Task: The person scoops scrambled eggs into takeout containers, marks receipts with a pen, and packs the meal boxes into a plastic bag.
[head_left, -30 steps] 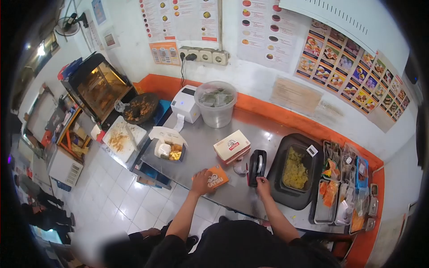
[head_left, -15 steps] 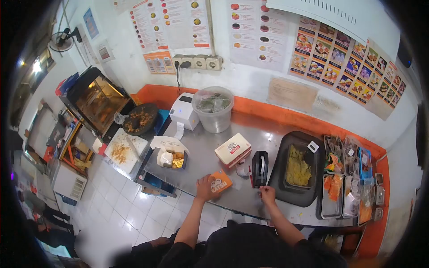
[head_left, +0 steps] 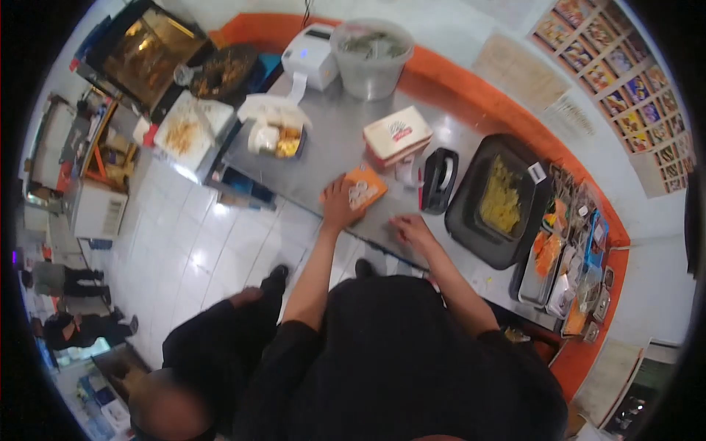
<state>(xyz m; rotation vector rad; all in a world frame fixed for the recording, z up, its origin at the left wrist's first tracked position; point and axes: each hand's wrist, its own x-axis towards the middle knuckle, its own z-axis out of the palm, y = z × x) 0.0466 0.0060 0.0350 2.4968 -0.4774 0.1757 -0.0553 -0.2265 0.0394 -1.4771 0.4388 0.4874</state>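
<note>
My left hand (head_left: 338, 203) grips the left side of a small orange food carton (head_left: 367, 187) with white lettering, near the counter's front edge. My right hand (head_left: 413, 231) is just right of the carton, apart from it. Its fingers are curled with the tips close together; anything between them is too small to make out. Behind that hand stands a black tape dispenser (head_left: 439, 181). Beside the dispenser is a stack of cream and red cartons (head_left: 397, 137), with a slip of white paper (head_left: 406, 173) next to it.
An open carton of rice and food (head_left: 278, 140) sits to the left. A label printer (head_left: 311, 59) and a clear bucket (head_left: 370, 66) stand behind. Rightward are a black tray (head_left: 465, 228) of yellow-green food and several ingredient containers (head_left: 531, 283). Another person (head_left: 220, 331) is close on my left.
My right hand has moved left from beside the tape dispenser towards the orange carton. My left hand keeps hold of the carton. The view has tilted down, and the nearby person shows more.
</note>
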